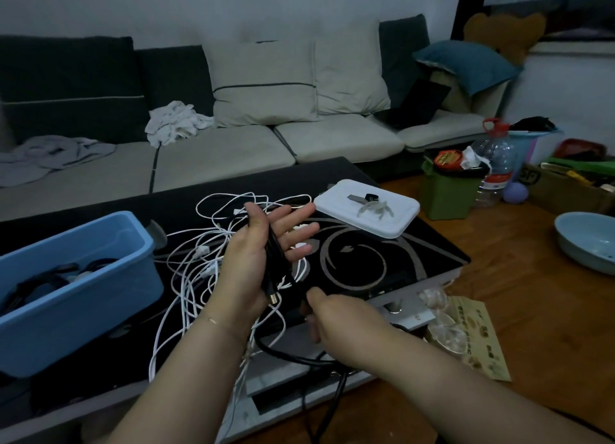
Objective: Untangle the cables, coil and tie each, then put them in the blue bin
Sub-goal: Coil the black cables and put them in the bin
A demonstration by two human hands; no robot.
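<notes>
Left hand (266,244) grip spread under black cable (274,254), right hand (336,317) pinching it, "SF" on cardboard box (562,187)

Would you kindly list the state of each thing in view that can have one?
Blue bin: open, dark cables already inside.
Black cable: lies across left hand, fingers spread; right hand pinches it lower down.
White cables: tangled on the table.
White box: lid on, small items on top.
</notes>
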